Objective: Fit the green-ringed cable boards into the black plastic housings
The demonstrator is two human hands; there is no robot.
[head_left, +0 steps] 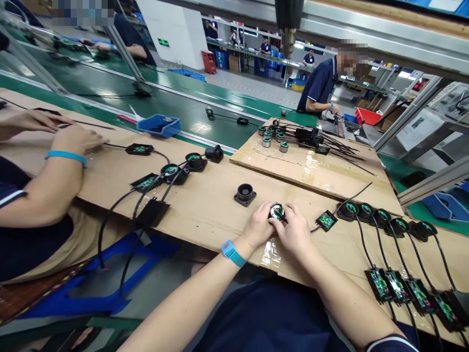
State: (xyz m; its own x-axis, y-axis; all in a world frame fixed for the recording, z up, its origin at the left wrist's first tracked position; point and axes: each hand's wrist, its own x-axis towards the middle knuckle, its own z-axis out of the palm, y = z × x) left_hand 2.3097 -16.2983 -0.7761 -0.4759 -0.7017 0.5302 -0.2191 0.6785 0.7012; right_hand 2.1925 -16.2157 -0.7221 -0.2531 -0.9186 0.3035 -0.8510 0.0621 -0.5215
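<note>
Both my hands hold one small round black part (277,211) with a green board on top, pressed down on the cardboard-covered bench (205,205). My left hand (259,226), with a blue wristband, grips its left side. My right hand (293,231) grips its right side. A thin black wire runs from the part to a small green circuit board (326,220) just to the right. An empty black round housing (245,194) stands just beyond my left hand.
A row of several finished round parts (381,215) with wires and boards (403,288) lies at the right. More wired parts (172,172) lie at the left, near a co-worker's arms (54,166). A blue bin (159,125) sits by the green conveyor (205,110). Another person (322,83) works at the far side.
</note>
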